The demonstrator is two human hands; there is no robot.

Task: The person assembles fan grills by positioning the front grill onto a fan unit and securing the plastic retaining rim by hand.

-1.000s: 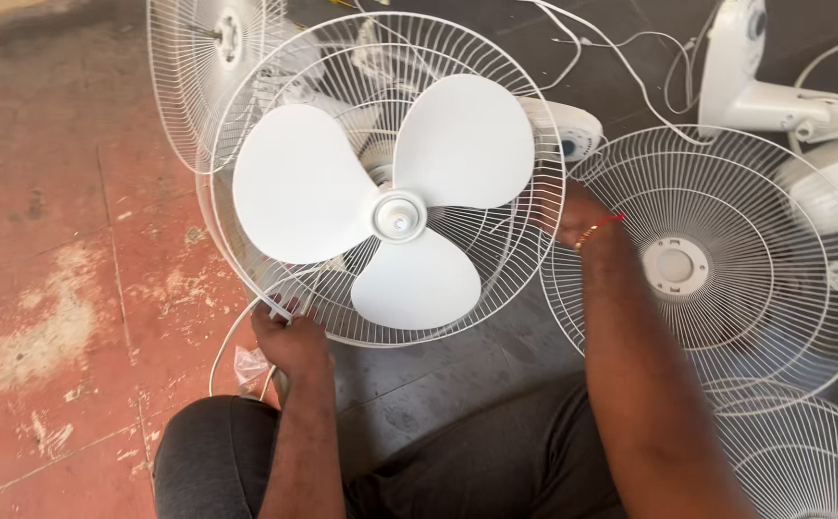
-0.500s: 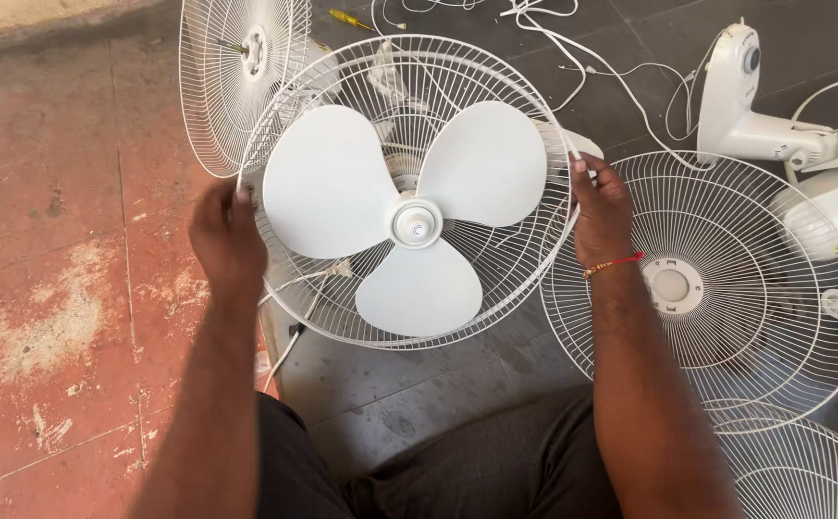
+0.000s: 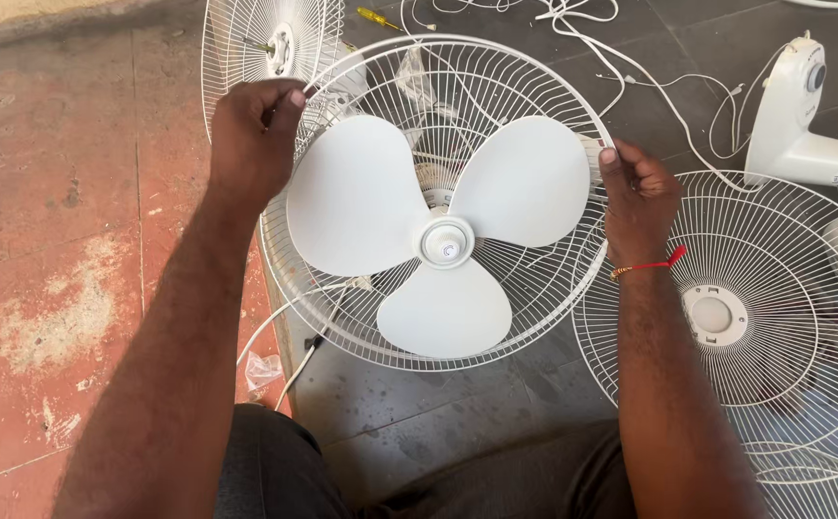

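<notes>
A white three-bladed fan (image 3: pixel 443 235) sits in its white wire rear guard (image 3: pixel 496 86), tilted up toward me. My left hand (image 3: pixel 251 144) grips the guard's rim at the upper left. My right hand (image 3: pixel 635 197) grips the rim on the right side; a red thread circles that wrist. The blades' hub (image 3: pixel 446 240) lies between both hands.
A loose front wire guard (image 3: pixel 755 317) lies flat at the right, another (image 3: pixel 265 43) leans at the top left. A white fan motor body (image 3: pixel 803 125) and white cables (image 3: pixel 573 24) lie on the dark floor. A yellow-handled screwdriver (image 3: pixel 379 17) is at the top. Red floor lies left.
My left hand climbed from the guard's lower left edge to its upper left rim. My right hand stayed on the right rim. The fan now appears closer and more centred.
</notes>
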